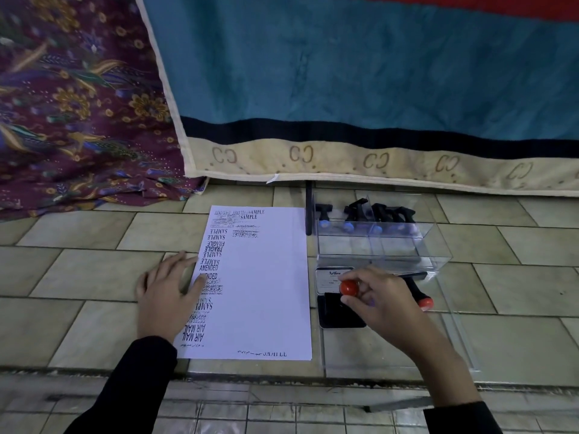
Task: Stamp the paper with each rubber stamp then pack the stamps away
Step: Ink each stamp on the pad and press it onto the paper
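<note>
Paper [269,292]: right half bare, open from above. Clear box [391,252] and ink pad [335,317] flank its right edge.

Your left hand [170,296] presses paper [266,286] flat; your right hand [379,297] pinches red-knobbed stamp [348,287] over ink pad [341,321], at paper's 3 o'clock.

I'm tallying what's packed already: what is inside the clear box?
Black-handled stamps with bluish bases stand in the clear box, along its far side. Overlapping handles and reflections hide their exact count.
</note>
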{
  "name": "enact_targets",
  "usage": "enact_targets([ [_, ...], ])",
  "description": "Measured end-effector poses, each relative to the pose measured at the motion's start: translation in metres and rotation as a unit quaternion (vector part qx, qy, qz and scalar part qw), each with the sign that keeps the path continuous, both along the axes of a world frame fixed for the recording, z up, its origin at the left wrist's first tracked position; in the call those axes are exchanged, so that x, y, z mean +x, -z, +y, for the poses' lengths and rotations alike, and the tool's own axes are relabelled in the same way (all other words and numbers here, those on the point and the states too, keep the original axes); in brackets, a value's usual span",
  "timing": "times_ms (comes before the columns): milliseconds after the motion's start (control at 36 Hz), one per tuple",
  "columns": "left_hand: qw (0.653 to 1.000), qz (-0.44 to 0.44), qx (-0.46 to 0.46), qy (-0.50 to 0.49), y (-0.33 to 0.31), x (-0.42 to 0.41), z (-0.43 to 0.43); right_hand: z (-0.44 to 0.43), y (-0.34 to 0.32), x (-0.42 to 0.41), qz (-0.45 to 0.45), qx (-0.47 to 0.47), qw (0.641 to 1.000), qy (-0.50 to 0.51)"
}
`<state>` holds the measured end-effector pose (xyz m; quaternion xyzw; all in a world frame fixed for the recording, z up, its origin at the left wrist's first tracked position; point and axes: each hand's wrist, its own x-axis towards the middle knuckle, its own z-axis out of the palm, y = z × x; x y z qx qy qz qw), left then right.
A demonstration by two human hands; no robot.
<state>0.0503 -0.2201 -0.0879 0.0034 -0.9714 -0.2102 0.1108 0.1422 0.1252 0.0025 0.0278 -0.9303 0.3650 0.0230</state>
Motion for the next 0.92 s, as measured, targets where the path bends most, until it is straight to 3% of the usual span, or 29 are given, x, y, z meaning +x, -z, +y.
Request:
enact_targets([
  [639, 1.0, -0.001, 0.01, -0.003, -0.004, 0.002, 0.002, -0.001, 0.003, 0.004, -0.03, -0.031, 0.999, -0.014],
  [833, 1.0, 0.005, 0.01, 0.0, -0.004, 0.002, 0.002, -0.004, -0.007, -0.005, -0.05, 0.009, 0.999, 0.002],
  [917, 1.0, 0.002, 0.007, 0.002, -0.004, 0.002, 0.002, -0.014, -0.018, -0.021, -0.036, -0.027, 0.999, 0.01],
])
